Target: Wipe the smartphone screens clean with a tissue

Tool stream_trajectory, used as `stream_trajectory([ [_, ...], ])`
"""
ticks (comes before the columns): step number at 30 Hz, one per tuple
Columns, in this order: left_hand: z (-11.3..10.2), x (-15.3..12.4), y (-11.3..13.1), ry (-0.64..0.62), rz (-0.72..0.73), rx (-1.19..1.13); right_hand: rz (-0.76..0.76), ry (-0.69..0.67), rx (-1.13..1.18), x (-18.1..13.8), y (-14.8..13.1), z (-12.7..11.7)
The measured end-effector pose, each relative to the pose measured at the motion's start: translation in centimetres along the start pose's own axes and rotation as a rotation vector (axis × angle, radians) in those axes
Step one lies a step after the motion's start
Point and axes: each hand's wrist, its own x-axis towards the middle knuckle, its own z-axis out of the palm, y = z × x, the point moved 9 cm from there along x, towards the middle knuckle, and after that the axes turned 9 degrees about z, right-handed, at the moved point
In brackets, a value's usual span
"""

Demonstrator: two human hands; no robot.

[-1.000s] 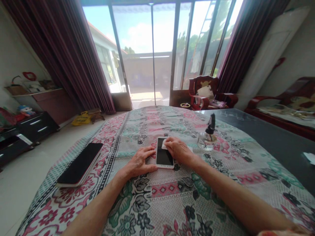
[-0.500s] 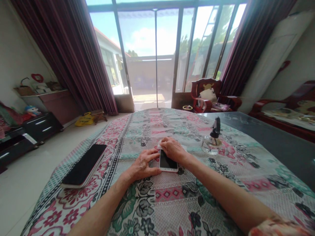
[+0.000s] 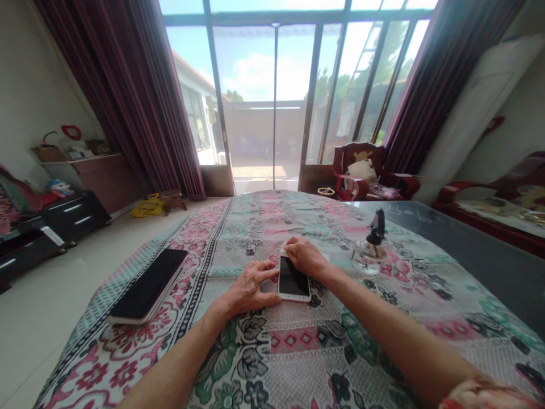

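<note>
A white-framed smartphone [image 3: 293,279] lies flat on the patterned tablecloth, its dark screen facing up. My left hand [image 3: 251,287] rests beside it with fingers spread, the thumb and index fingertips touching the phone's left edge. At the far end of the phone, my right hand [image 3: 305,255] has its fingers bunched on a small white tissue [image 3: 284,248], pressed against the top of the screen. Most of the tissue is hidden under the fingers. To the right stands a clear spray bottle [image 3: 369,255] with a black nozzle, apart from both hands.
A dark tablet-like device [image 3: 149,284] lies at the table's left on something pale. The floral tablecloth [image 3: 293,369] covers the round table. Beyond are a glass door [image 3: 255,136], a wooden armchair [image 3: 357,170], a dark table [image 3: 417,218] on the right and a yellow bag [image 3: 147,206] on the floor.
My right hand has shifted slightly rightward at the phone's top edge, and less of the tissue shows. The whole view has moved a little; my left hand keeps its place at the phone.
</note>
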Motion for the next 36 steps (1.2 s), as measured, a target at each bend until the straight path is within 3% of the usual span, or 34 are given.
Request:
stream_trajectory([
  [5,0.0,0.1,0.2,0.004,-0.006,0.029,-0.013,0.011,0.019,0.7,-0.7,0.6],
  [14,0.0,0.2,0.3,0.016,-0.038,0.034,-0.036,0.05,0.112,-3.6,3.5,-1.7],
  [25,0.2,0.2,0.1,0.016,-0.007,0.031,-0.088,0.02,0.001,0.0,-0.7,-0.1],
  [36,0.0,0.2,0.3,0.036,0.006,0.024,-0.198,-0.021,0.116,-6.4,0.1,-2.1],
])
